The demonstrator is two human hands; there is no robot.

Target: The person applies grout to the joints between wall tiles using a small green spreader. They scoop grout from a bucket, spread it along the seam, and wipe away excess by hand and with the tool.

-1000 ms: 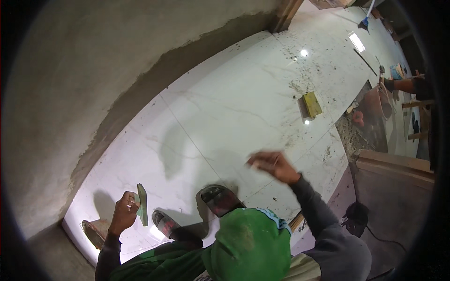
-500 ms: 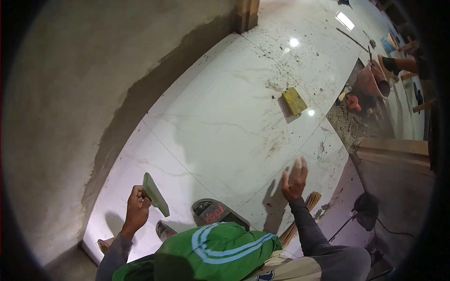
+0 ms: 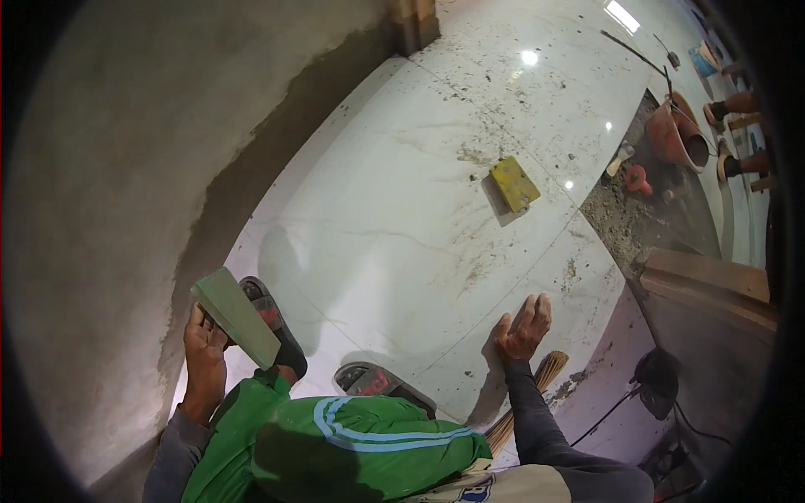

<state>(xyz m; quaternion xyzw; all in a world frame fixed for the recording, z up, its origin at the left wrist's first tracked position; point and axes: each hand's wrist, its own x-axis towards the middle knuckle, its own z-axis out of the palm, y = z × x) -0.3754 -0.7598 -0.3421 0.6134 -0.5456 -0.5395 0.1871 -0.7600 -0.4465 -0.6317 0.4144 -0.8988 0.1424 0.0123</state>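
My left hand (image 3: pixel 204 356) grips a flat pale green rectangular block (image 3: pixel 235 318), tilted beside the grey wall (image 3: pixel 109 210), above my dark left slipper. My right hand (image 3: pixel 524 327) has its fingers apart with nothing held, low over the white tiled floor (image 3: pixel 394 235); whether it touches the tile cannot be told. A bundle of stick broom (image 3: pixel 543 377) lies beside my right forearm. A yellow block (image 3: pixel 513 184) lies on the gritty tiles ahead.
At right are an untiled sandy patch (image 3: pixel 612 226), a reddish bucket (image 3: pixel 667 134), a red tool (image 3: pixel 637 180), wooden framing (image 3: pixel 704 281) and a black object with a cord (image 3: pixel 656 381). Another person's sandalled feet (image 3: pixel 735 163) show at the far right.
My left hand has moved toward the wall and turned the green block. My right hand has moved right and down. My left foot has stepped forward along the wall.
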